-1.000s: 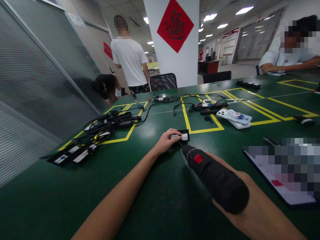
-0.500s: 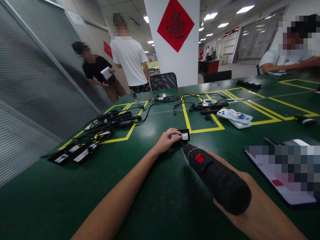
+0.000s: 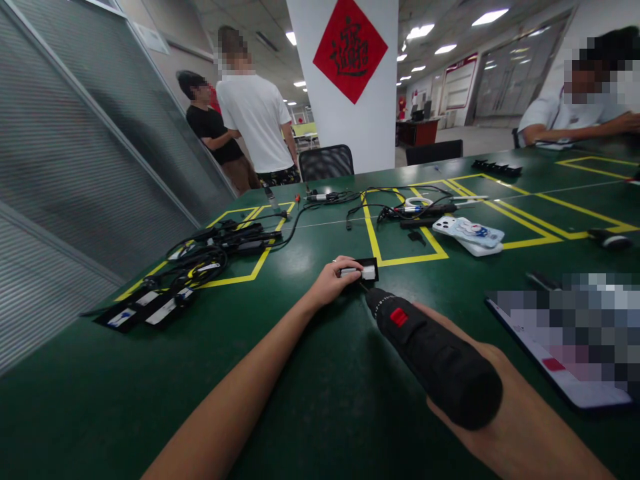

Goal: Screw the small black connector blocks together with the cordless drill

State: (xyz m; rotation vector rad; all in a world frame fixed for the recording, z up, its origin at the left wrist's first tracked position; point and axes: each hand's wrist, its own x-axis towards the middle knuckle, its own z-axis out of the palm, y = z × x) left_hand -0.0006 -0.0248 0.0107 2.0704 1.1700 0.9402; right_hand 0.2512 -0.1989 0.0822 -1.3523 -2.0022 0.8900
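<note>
My right hand (image 3: 500, 393) is wrapped round a black cordless drill (image 3: 440, 353) with a red patch on its top. Its thin bit points away from me, and the tip is close to a small black piece with a white block (image 3: 369, 273) on it. That piece is held against the green table (image 3: 320, 373) by my left hand (image 3: 336, 280), whose fingers are closed over its left part. Whether the bit touches the piece I cannot tell. The drill's body hides most of my right fingers.
Bundled black cables (image 3: 235, 240) lie at the left, in front of flat black pieces with white labels (image 3: 165, 308). Yellow tape (image 3: 410, 259) marks the table. A phone (image 3: 470, 230) and a tablet (image 3: 565, 373) are at the right. Several people stand or sit beyond.
My hands, the drill and the small piece stay in almost the same place. In the background, the person in black has straightened up and shifted to the right.
</note>
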